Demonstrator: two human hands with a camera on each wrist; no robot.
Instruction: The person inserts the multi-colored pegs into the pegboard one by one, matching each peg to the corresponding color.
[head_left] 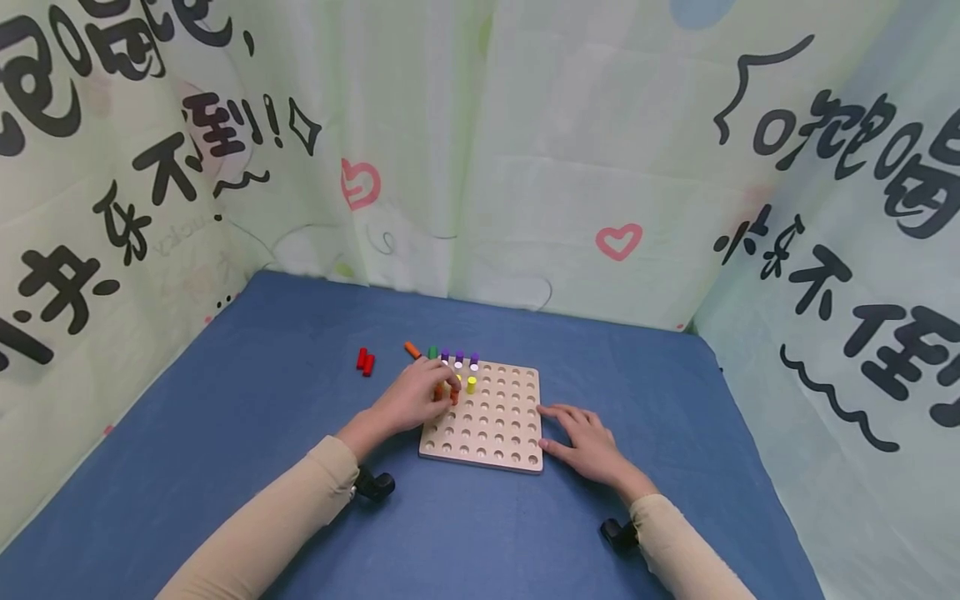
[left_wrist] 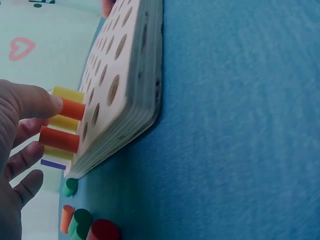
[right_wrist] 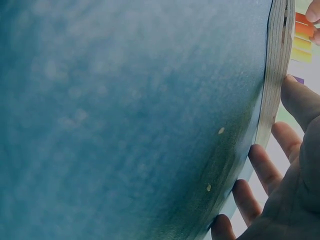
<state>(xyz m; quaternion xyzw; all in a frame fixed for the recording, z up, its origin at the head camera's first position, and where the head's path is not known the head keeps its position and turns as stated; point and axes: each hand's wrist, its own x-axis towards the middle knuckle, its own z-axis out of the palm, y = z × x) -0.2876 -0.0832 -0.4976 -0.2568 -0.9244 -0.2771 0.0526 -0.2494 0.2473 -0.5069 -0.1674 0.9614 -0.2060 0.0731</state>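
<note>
A wooden pegboard [head_left: 480, 456] with rows of round holes lies on the table. My left hand [head_left: 416, 392] is over its left side, thumb and finger pinching an orange peg [left_wrist: 73, 109] that stands at the board's surface. Whether that peg is fully seated, I cannot tell. A second orange peg [left_wrist: 59, 139] stands beside it, near the other fingers. Behind them are yellow pegs [head_left: 471, 385], partly hidden by the hand, then white and purple pegs [head_left: 474, 359] at the far edge. My right hand [head_left: 588, 446] touches the board's right edge, fingers spread and loosely extended.
Two red pegs [head_left: 368, 365] lie left of the board. A loose orange peg [head_left: 412, 350] and green pegs [left_wrist: 80, 221] are near its far left corner. A blue cloth [head_left: 480, 533] covers the table, with printed curtains [head_left: 540, 167] around it.
</note>
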